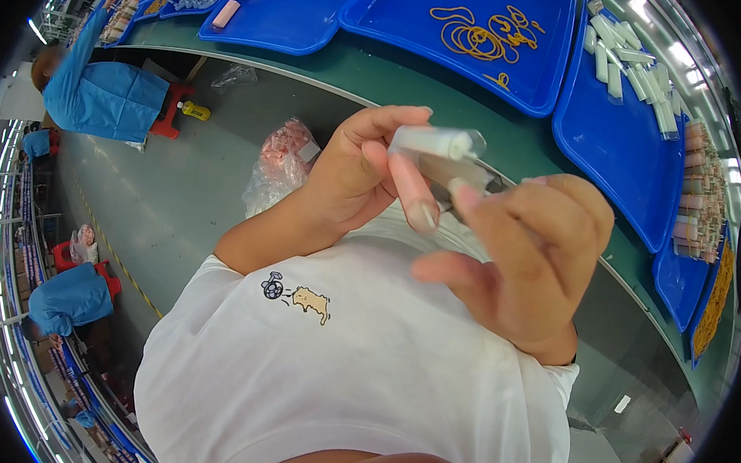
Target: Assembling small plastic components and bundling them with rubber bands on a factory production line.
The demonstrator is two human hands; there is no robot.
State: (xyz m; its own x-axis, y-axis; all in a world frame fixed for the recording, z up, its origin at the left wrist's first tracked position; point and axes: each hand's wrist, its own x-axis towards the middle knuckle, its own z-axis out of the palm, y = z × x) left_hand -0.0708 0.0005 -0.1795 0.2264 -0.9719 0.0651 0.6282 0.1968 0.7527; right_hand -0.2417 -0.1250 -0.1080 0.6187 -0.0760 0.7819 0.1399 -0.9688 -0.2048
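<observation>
My left hand (353,168) is raised in front of my chest, its fingers closed round two small tubes. One is a white tube with a clear cover (434,141), lying nearly level at the fingertips. Below it a pink tube (413,192) slants down, its rounded end toward me. My right hand (538,240) is just right of them, thumb and fingers apart, index fingertip close to the tubes. I see nothing held in it. Its fingertips are slightly blurred, and a greyish see-through part behind them cannot be made out.
Blue trays line the green bench: one with yellow rubber bands (481,36), one with white tubes (634,69), one with pink pieces (298,18). Pink tubes (699,194) are stacked at right. A plastic bag of pink pieces (286,156) is at left. A co-worker in blue (105,100) sits far left.
</observation>
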